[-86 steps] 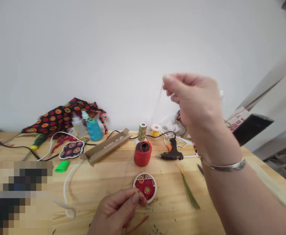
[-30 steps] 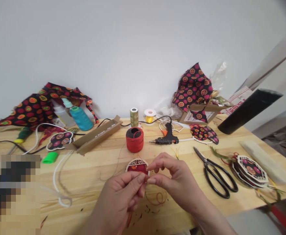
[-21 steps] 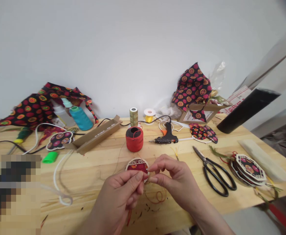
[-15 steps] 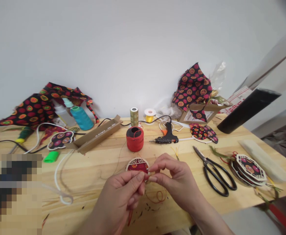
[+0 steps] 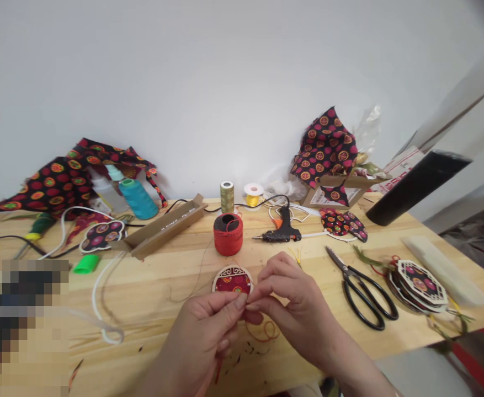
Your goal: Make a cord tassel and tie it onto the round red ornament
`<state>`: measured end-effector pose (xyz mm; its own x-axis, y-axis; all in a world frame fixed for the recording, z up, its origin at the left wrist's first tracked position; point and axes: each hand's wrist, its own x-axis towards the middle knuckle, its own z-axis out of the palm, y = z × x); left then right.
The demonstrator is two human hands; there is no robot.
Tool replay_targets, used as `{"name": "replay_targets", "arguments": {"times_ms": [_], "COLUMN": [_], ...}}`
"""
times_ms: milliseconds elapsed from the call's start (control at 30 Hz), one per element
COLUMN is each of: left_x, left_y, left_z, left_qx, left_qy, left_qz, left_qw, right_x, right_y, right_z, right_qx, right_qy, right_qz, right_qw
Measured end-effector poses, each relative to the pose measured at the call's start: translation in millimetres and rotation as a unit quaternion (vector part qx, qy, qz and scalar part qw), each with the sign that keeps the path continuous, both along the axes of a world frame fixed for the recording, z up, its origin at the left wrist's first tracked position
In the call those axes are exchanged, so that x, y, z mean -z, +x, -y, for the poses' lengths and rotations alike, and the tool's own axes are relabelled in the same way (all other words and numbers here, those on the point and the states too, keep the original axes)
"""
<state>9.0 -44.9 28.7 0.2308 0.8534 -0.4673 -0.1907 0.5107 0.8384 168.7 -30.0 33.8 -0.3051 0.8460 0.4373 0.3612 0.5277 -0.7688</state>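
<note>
My left hand (image 5: 208, 331) is closed in a pinch on a red cord (image 5: 217, 370), whose end hangs below the palm. My right hand (image 5: 291, 309) pinches at the same spot, its fingertips meeting the left ones; the bit of cord between them is mostly hidden. A thin reddish loop of the cord trails on the table under the right hand. Just beyond the fingertips lies a round ornament (image 5: 230, 283) with a pale fretwork frame and dark red patterned fabric, its lower edge covered by my hands. Behind it stands a red spool of cord (image 5: 228, 237).
Black-handled scissors (image 5: 368, 292) and a stack of framed ornaments (image 5: 423, 286) lie at the right. A glue gun (image 5: 281, 231), gold thread spool (image 5: 227, 197) and yellow spool (image 5: 254, 194) sit behind. Leftward are a cardboard tray (image 5: 165, 229), teal thread cone (image 5: 138, 199) and green cap (image 5: 86, 264).
Both hands have shifted slightly, and the right fingers have drawn closer to the left fingertips. More of the ornament's fabric shows now. The other things stay in place.
</note>
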Motion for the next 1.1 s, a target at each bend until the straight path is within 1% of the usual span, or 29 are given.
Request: {"name": "replay_targets", "arguments": {"times_ms": [67, 267, 433, 533, 667, 800, 900, 1100], "left_x": [1.2, 2.1, 1.6, 0.9, -0.3, 1.5, 3.9, 5.2], "left_y": [0, 0, 0, 0, 0, -1, 0, 1], "left_z": [0, 0, 1, 1, 1, 0, 0, 0], "left_qx": [0.002, 0.002, 0.011, 0.010, -0.002, 0.003, 0.003, 0.007], "left_qy": [0.000, 0.007, 0.003, 0.002, 0.000, 0.003, -0.001, -0.007], "left_qz": [-0.003, -0.015, -0.015, -0.006, 0.003, 0.005, 0.006, 0.006], "left_qw": [1.000, 1.000, 1.000, 1.000, 1.000, 1.000, 1.000, 1.000], "right_x": [0.1, 3.5, 3.1, 2.9, 7.0, 13.9, 15.5, 11.7], "right_y": [0, 0, 1, 3, 6, 4, 2, 0], "right_z": [-1, -1, -1, -3, -3, 1, 4, 5], "right_qx": [0.005, 0.019, 0.026, 0.034, 0.053, 0.043, 0.038, 0.031], "right_qy": [0.014, 0.016, -0.006, -0.058, -0.157, -0.198, -0.192, -0.142], "right_qz": [0.004, 0.011, 0.009, -0.027, -0.093, -0.137, -0.144, -0.118], "right_qw": [1.000, 1.000, 1.000, 0.997, 0.982, 0.970, 0.970, 0.982]}}
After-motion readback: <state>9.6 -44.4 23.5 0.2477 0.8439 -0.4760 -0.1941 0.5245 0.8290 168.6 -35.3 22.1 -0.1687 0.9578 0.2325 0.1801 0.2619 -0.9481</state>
